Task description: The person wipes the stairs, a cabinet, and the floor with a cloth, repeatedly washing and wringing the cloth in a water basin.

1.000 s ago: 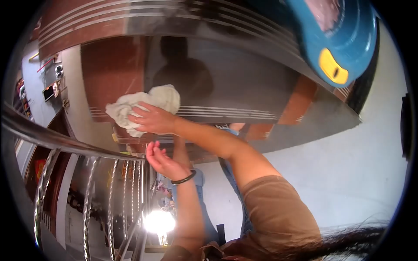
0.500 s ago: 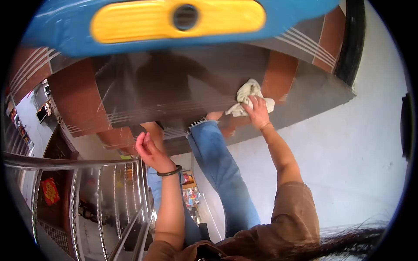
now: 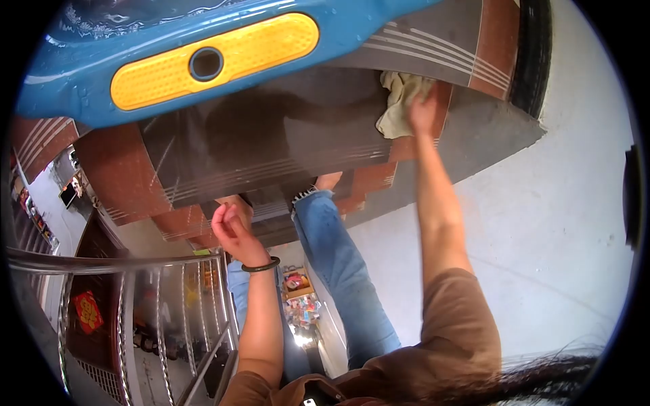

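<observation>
My right hand (image 3: 422, 114) presses on a crumpled pale cloth (image 3: 396, 101), which lies on a tiled stair step (image 3: 271, 135) of dark grey and reddish brown. Some of its fingers are blurred against the cloth. My left hand (image 3: 233, 233), with a dark bangle at the wrist, hangs in the air near the metal railing. Its fingers are loosely bent and hold nothing. A blue basin (image 3: 365, 27) with a yellow grip (image 3: 271, 47) stands on the step above, holding water; part of it is cut off by the view.
A metal stair railing (image 3: 135, 264) with twisted bars runs along the left. The pale wall (image 3: 542, 250) borders the stairs on the right. My legs in blue jeans (image 3: 345, 257) stand on lower steps. Far below, shelves with colourful goods (image 3: 301, 304) show.
My right hand has slid the cloth up and away across the step, towards its back edge. The basin appears further left and lower in view. My left hand has hardly moved.
</observation>
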{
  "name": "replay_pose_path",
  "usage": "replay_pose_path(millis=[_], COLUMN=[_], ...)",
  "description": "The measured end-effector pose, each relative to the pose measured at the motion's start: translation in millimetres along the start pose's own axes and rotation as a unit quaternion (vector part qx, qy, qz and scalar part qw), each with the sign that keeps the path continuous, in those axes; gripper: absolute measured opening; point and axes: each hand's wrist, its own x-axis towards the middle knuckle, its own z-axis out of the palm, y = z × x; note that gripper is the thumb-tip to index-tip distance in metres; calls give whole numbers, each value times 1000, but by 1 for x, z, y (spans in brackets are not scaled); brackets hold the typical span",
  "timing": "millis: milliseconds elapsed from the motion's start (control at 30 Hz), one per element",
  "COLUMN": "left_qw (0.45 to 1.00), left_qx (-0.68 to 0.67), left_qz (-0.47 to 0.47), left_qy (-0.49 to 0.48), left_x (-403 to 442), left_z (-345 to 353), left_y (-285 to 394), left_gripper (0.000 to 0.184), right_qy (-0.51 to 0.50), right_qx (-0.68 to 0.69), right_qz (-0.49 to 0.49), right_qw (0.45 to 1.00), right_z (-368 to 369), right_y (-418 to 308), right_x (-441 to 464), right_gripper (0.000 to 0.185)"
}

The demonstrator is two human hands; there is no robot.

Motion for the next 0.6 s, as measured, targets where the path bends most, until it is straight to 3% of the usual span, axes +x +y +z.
replay_pose_path(millis=[33,100,133,233,300,367,400,467,567,600], left_qw=[1000,1000,999,999,999,1000,1000,1000,999,998], left_qx=[-1,23,34,33,42,21,19,15,34,48], left_qz=[-3,5,9,5,3,13,14,19,38,40], left_qy=[-2,2,4,15,8,7,9,18,12,7], left_x=[0,3,3,9,14,17,18,22,21,19], left_z=[0,-2,-3,-7,-14,-12,-11,-7,-3,0], left_y=[2,4,4,3,1,-3,-3,-5,-10,-10], left_gripper=[22,22,23,24,25,27,27,27,27,27], right_qy=[14,157,162,35,-38,-97,-80,-106,-138,-88], right_qx=[12,-61,-68,9,94,91,63,86,60,70], right_qz=[39,-128,-198,-277,-329,-440,-490,-493,-445,-420], right_qw=[999,977,964,960,939,888,866,859,883,900], right_z=[24,44,47,62,75,89,85,71,48,35], right_y=[-18,-87,-113,-166,-198,-213,-213,-183,-98,-65], right_x=[-17,-76,-106,-174,-213,-253,-261,-256,-222,-204], right_gripper=[87,88,92,93,70,66,65,62,54,59])
